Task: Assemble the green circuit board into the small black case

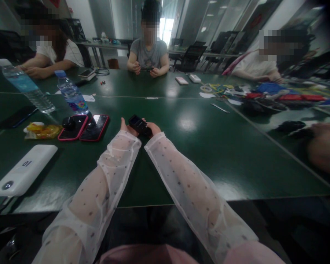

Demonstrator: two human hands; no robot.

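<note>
A small black device with a lit screen is between my two hands, just over the green table. My left hand cradles it from the left, with the thumb stretched up and away from it. On the other side, the fingers of my right hand are closed on its right end. Its underside and some of my fingers are hidden. Sheer white dotted sleeves cover both forearms. Left of my hands lie two pink-edged phones, side by side, with a small black object on the left one.
A white power bank with a cable lies front left. Beyond it are a yellow wrapper, a dark phone and two water bottles. Tangled cables fill the right side. People sit opposite, and another person's blurred hand is at right.
</note>
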